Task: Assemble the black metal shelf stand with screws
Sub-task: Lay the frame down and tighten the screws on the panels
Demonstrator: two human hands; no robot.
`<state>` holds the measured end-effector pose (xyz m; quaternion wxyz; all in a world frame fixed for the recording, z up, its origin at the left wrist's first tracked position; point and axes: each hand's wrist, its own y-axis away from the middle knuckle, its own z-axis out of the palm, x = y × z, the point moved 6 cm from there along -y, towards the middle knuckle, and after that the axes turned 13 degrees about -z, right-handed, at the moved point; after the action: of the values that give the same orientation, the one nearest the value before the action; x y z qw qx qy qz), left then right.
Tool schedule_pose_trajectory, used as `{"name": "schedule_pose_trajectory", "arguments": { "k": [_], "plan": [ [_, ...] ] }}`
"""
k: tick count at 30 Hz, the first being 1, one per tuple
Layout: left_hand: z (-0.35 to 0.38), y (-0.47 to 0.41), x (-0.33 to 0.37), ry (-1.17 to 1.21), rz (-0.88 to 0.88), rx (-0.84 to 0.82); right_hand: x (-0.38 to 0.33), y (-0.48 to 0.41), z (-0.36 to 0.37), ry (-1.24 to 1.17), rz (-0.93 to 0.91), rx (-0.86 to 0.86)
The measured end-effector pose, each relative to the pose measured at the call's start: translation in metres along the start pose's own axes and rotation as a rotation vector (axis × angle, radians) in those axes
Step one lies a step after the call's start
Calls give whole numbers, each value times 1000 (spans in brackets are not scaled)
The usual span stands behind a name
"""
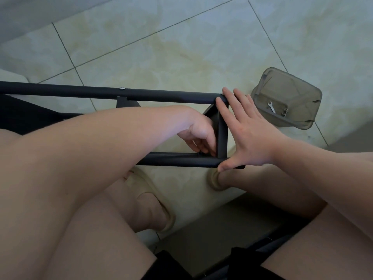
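Note:
The black metal shelf stand (pixel 161 94) lies across the middle of the view above the tiled floor, with two long tubes joined by a short cross tube (pixel 222 136). My right hand (pixel 248 130) lies flat and spread against the frame's right end, fingertips on the far tube's corner and thumb on the near tube's end. My left hand (pixel 198 134) reaches inside the frame with fingers curled down at the inner corner of the near tube (pixel 177 159), pinching something small and dark there; what it is I cannot make out. A silver screw head (pixel 122 88) sits on the far tube.
A translucent grey plastic container (pixel 286 98) stands on the floor to the right of the frame, holding a small silver wrench (pixel 271 107) and a screw (pixel 285 112). My knees and feet in pale slippers (pixel 153 201) are under the frame. Grey ledge at lower right.

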<state>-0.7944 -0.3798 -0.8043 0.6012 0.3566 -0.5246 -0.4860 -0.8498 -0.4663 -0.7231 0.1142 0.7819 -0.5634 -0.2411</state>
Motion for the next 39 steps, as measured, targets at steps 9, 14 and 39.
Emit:
{"name": "schedule_pose_trajectory", "arguments": {
  "k": [9,14,39],
  "plan": [
    [-2,3,-1,-29,-24,10,0,0,-1,9,3,-3],
    [1,-1,-2,-6,-19,-2,-1,0,-2,6,5,-1],
    [-5,6,-3,-8,-14,2,-1,0,-1,-9,7,10]
  ]
}}
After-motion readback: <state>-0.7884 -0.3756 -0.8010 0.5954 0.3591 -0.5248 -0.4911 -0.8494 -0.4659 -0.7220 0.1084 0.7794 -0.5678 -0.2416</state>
